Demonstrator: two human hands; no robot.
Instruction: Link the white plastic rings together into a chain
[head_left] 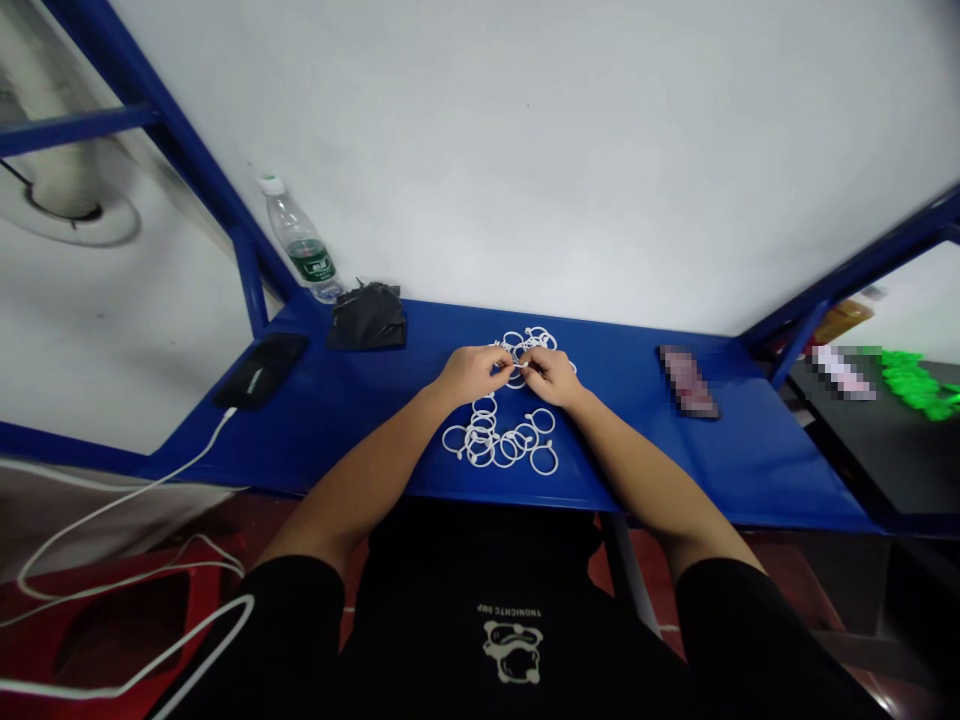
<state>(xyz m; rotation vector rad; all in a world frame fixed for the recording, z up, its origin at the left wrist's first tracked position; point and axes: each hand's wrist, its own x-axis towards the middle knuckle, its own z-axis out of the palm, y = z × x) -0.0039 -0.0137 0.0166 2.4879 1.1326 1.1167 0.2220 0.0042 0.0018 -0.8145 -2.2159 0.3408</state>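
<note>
My left hand [475,373] and my right hand [550,376] meet over the blue table [360,400], fingertips pinched close together. Between them is a white ring [517,366], partly covered by the fingers; each hand seems to grip one side of it. Behind the hands lies a loose pile of white rings [541,338], each with a small knob. Nearer to me, another cluster of white rings [504,450] spreads over the table, several of them overlapping.
On the left are a black power bank [261,372] with a white cable [196,456], a crumpled black bag [367,318] and a water bottle [306,245]. A phone [687,382] lies to the right. Blue frame bars [251,280] and a white wall [525,180] bound the table.
</note>
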